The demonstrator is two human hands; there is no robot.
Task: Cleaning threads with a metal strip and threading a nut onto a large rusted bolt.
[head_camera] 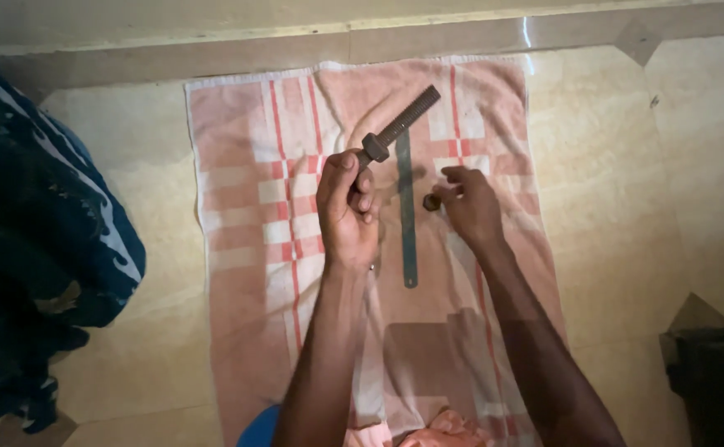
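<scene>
**Head view: big bolt raised over the towel, small nut pinched beside it**

Head view gave me everything, so I took the towel (254, 207) as my landmark. It was a pink and white checked cloth with red stripes, soft and slightly rumpled, spread flat on a pale glossy tiled floor (627, 207).

The left hand (347, 211) was clenched around the lower end of a large bolt (399, 126), above the towel's upper middle. The bolt slanted up and away toward the towel's far right corner, and a hexagonal nut (373, 146) sat on its thread just above the fist. I judged the bolt heavy, rigid, dark steel; its coarse thread should give good grip, so the shank below the nut looked the sound place to hold it.

The right hand (469, 203), over the towel's right half, pinched a small nut (431, 201) in its fingertips. That piece looked light and easy to drop, best held by its flats.

Between the hands a flat metal strip (408, 211) lay on the towel, thin, grey and straight, running lengthwise toward me. It looked stiff but hard to lift off cloth.

A dark blue patterned fabric (39, 232) sat off the towel's left edge, and a dark object I could not identify off its near right.
</scene>
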